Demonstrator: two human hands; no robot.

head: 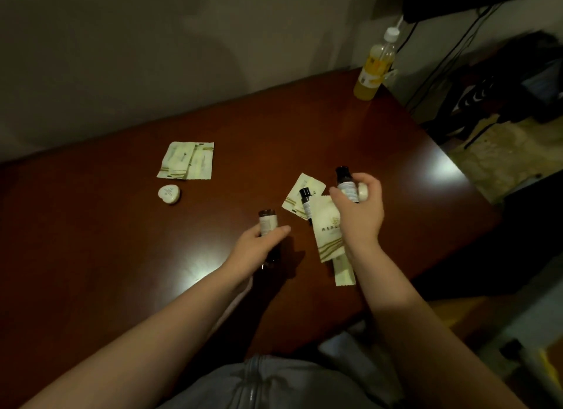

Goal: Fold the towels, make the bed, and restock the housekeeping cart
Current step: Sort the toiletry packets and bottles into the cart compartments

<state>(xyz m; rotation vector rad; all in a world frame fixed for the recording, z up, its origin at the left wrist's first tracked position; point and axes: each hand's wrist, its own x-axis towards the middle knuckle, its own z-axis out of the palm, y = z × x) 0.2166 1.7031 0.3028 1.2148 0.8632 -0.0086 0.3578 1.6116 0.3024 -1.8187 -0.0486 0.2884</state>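
I stand at a dark red-brown table (122, 241). My left hand (259, 247) grips a small dark toiletry bottle (268, 221) with a pale label, held upright just above the table. My right hand (361, 207) holds another dark bottle (344, 180) together with a small white round item (363, 191) and cream sachets (329, 232) that hang below it. A third small bottle (305, 201) lies on a cream sachet (301, 192) between my hands. Farther left lie two cream packets (185, 160) and a white round soap (169, 194).
A plastic bottle of yellow drink (375, 67) stands at the table's far right corner. Black cables (441, 58) run down the wall beyond it. Dark bags and clutter (518, 82) sit on the floor at right. The table's right edge drops off near my right arm.
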